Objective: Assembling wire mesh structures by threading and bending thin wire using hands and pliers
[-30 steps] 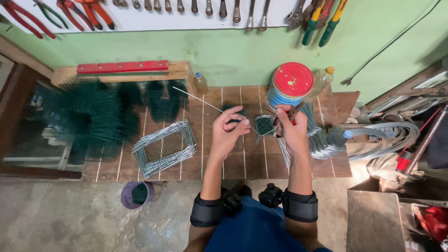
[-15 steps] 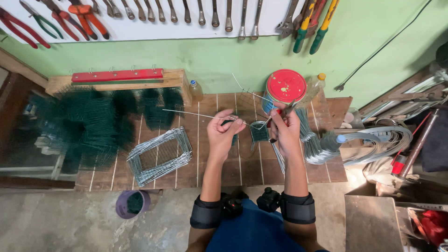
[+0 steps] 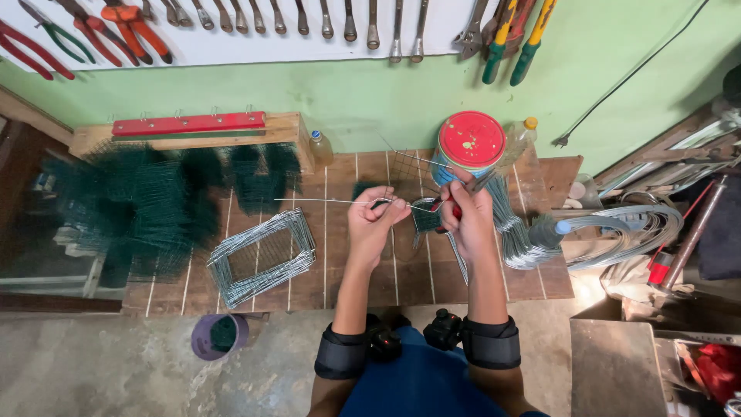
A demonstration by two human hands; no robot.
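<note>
A wooden slatted bench (image 3: 340,262) sits against a green wall hung with pliers and spanners. At nine o'clock from the hands lies a pile of dark green mesh (image 3: 131,208); at seven o'clock a stack of bent grey wire frames (image 3: 262,255). A red-lidded tin (image 3: 469,143) stands at twelve o'clock, just past the right hand, with a small plastic bottle (image 3: 320,147) farther left. Bundled grey wire (image 3: 540,232) curls away at three o'clock.

The thin straight wire (image 3: 324,201) lies nearly level above the bench, its long axis running nine to three, free end pointing to nine o'clock.

The left hand (image 3: 372,224) pinches the wire, fingers pressed together. The right hand (image 3: 467,220) is clenched around red-handled pliers (image 3: 451,205), whose tip meets the wire.
</note>
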